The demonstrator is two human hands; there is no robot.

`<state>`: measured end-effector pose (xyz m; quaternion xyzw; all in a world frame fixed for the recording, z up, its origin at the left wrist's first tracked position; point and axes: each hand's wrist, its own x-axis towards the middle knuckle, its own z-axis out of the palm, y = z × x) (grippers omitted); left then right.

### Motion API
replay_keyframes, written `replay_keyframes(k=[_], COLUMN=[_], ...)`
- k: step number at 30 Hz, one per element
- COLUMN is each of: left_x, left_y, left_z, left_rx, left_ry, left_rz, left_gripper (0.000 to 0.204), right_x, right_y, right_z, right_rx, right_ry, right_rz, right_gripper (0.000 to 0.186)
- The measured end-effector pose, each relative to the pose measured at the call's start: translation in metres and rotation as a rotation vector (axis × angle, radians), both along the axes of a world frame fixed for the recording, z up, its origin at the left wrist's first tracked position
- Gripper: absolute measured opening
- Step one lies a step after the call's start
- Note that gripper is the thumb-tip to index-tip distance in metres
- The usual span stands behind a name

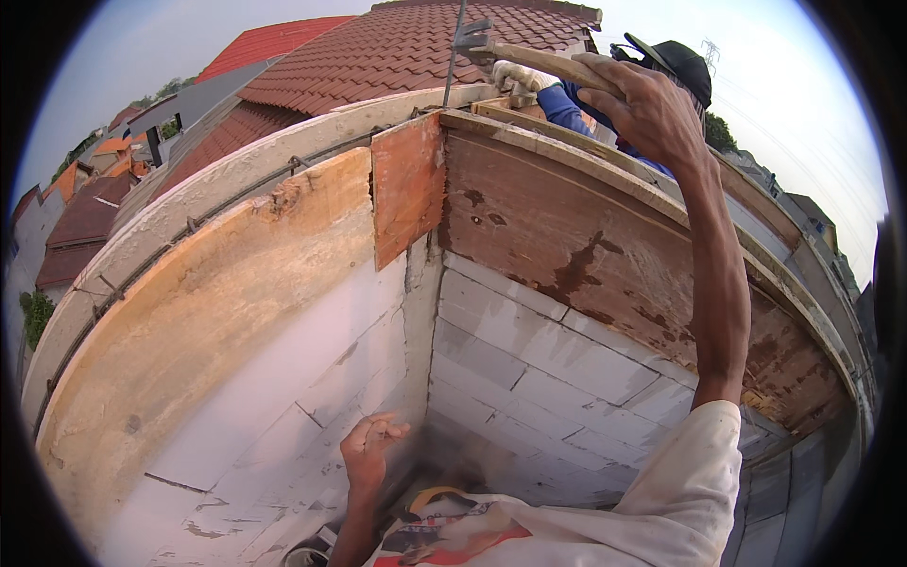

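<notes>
My right hand (pixel 652 109) is raised at the upper right, wrapped round the wooden handle of a claw hammer (pixel 553 64). The hammer's metal head points left, in front of a thin upright steel rod (pixel 455 57) at the wall's corner. Below it, a small reddish plywood piece (pixel 408 184) meets a long brown plywood board (pixel 586 260) along the wall top. Low in the middle, my left hand (pixel 368 449) has its fingers curled together; anything in them is too small to make out. It is near the white block wall (pixel 274 435), touching nothing I can see.
Beyond the brown board, a co-worker in a black cap (pixel 675 61) has a white-gloved hand (pixel 524 80) at the corner. A yellowish board (pixel 208 246) lines the left wall, with steel bars (pixel 189 227) behind it. Tiled roofs (pixel 378 57) rise beyond.
</notes>
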<state>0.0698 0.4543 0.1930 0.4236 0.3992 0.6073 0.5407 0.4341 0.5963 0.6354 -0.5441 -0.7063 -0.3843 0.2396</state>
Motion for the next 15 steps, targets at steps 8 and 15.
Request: replay_keyframes(k=[8,15], left_x=[0.004,0.039], left_y=[0.030,0.060], left_z=[-0.006,0.021], left_rx=[-0.050,0.057], left_ry=[0.040,-0.005], left_rz=[-0.111,-0.269], left_gripper=[0.028,0.032], right_x=[0.080,0.110], right_y=[-0.105,-0.126], right_z=[-0.034,-0.042], right_rx=[-0.074,-0.198], right_ry=[-0.018,0.080], right_rz=[-0.401,-0.448], right_gripper=[0.046,0.041])
